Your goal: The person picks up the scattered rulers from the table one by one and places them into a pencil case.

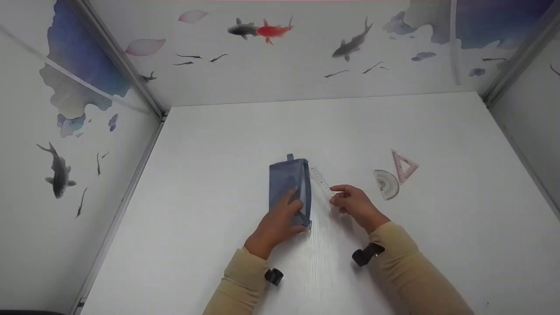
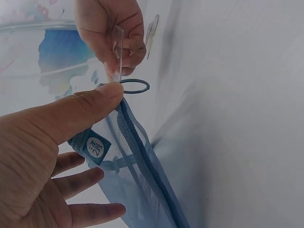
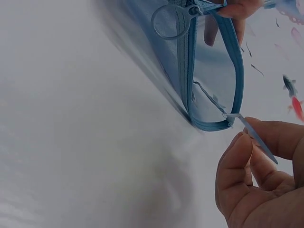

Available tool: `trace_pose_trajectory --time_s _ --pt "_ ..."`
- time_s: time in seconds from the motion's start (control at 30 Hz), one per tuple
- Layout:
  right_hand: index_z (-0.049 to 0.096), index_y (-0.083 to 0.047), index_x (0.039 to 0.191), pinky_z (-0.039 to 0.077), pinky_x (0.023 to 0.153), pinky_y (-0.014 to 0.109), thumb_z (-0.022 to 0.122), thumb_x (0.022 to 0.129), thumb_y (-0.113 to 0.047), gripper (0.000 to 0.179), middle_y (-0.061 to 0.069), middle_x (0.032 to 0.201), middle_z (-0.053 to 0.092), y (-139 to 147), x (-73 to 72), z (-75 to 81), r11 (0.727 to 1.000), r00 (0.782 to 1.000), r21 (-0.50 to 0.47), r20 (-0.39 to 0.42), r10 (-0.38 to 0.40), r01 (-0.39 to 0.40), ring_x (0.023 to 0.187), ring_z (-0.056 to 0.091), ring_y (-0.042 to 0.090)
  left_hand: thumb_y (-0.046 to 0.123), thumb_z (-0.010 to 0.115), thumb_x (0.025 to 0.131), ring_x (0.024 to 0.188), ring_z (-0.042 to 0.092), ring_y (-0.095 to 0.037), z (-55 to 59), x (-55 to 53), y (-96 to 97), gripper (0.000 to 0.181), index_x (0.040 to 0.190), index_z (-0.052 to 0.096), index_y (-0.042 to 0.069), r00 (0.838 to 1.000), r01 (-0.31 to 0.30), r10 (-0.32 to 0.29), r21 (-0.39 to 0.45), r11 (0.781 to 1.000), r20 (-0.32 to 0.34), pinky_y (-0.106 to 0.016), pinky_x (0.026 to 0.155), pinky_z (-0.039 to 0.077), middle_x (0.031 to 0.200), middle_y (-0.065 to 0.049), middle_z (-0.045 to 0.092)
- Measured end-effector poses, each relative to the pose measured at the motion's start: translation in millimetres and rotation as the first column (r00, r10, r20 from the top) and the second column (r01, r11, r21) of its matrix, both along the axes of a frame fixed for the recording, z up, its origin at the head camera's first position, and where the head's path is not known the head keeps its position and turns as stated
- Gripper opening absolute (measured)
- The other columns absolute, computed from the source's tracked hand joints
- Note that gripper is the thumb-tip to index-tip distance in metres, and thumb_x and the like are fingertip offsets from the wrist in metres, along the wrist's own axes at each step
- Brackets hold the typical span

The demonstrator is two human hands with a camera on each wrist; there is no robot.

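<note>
In my left hand [image 1: 280, 221] is a blue mesh zipper pouch [image 1: 280, 175], gripped near its zipper end with the thumb on the edge. The pouch's mouth is unzipped and gapes toward the right, and a ring pull [image 3: 153, 23] hangs at the near end. My right hand [image 1: 355, 204] pinches a clear ruler [image 1: 320, 179] between thumb and fingers. The ruler's far end is at the pouch's mouth, near the far corner. Inside the mouth, a thin strip [image 3: 209, 96] shows in the right wrist view.
A clear protractor [image 1: 388, 186] lies on the white table [image 1: 210, 175] right of my right hand. Just behind it is a pinkish triangular set square [image 1: 399, 166]. White panels with painted fish [image 1: 273, 30] stand along the back and sides.
</note>
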State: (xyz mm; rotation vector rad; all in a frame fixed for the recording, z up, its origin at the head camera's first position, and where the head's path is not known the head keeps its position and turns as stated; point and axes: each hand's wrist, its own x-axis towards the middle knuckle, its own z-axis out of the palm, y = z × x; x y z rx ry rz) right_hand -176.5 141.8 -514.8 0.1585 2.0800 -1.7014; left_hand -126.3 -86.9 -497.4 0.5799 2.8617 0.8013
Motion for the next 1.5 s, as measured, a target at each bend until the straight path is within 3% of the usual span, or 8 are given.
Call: trace_pose_trajectory --time_s 0.4,0.67,0.97,1.2,1.5 --pt "0.051 -0.001 0.134 0.047 0.075 0.029 0.062 0.091 -0.009 0.045 0.005 0.097 0.06 -16 -2.7 2.0 1.0 1.0 0.009 0.015 0.021 -0.021 0.088 0.055 0.02 0.022 0.081 0.079 0.127 0.049 -0.029 1.0 -1.4 -0.8 0.04 0.105 0.053 0.014 1.0 0.017 -0.017 -0.015 1.0 0.011 -0.038 0.088 0.049 0.155 -0.012 0.031" --pt "0.052 -0.001 0.133 0.046 0.072 0.028 0.062 0.092 -0.01 0.044 0.007 0.099 0.06 -28 -4.5 2.4 1.0 1.0 0.005 0.004 0.02 -0.02 0.085 0.055 0.02 0.021 0.081 0.079 0.128 0.047 -0.031 1.1 -1.1 -2.0 0.041 0.108 0.053 0.012 1.0 0.025 -0.025 0.005 1.0 0.011 -0.04 0.088 0.049 0.154 -0.013 0.031" --pt "0.051 0.001 0.134 0.046 0.074 0.032 0.061 0.093 -0.007 0.043 0.008 0.1 0.06 -39 -4.4 3.9 1.0 1.0 -0.016 0.012 0.006 -0.006 0.085 0.054 0.02 0.025 0.081 0.078 0.13 0.046 -0.032 -2.4 -1.2 -4.1 0.042 0.107 0.052 0.012 0.999 0.042 -0.042 -0.002 0.999 -0.023 -0.038 0.083 0.051 0.154 -0.014 0.03" --pt "0.052 0.001 0.133 0.047 0.077 0.035 0.059 0.091 -0.006 0.043 0.011 0.104 0.06 -45 -5.4 4.2 1.0 1.0 -0.004 0.02 -0.018 0.018 0.089 0.055 0.022 0.025 0.081 0.078 0.132 0.044 -0.032 -2.7 -1.7 -4.5 0.043 0.107 0.053 0.01 0.999 0.043 -0.043 0.019 0.999 -0.028 -0.04 0.086 0.05 0.154 -0.015 0.031" --pt "0.052 0.002 0.133 0.047 0.07 0.031 0.059 0.088 -0.004 0.046 0.011 0.1 0.06 -53 -7.3 3.2 0.999 0.999 0.001 0.016 -0.042 0.042 0.08 0.054 0.019 0.022 0.081 0.079 0.134 0.042 -0.032 -2.2 -1.7 -3.9 0.041 0.108 0.054 0.011 0.999 0.031 -0.031 0.026 0.999 -0.016 -0.042 0.089 0.049 0.154 -0.014 0.031"
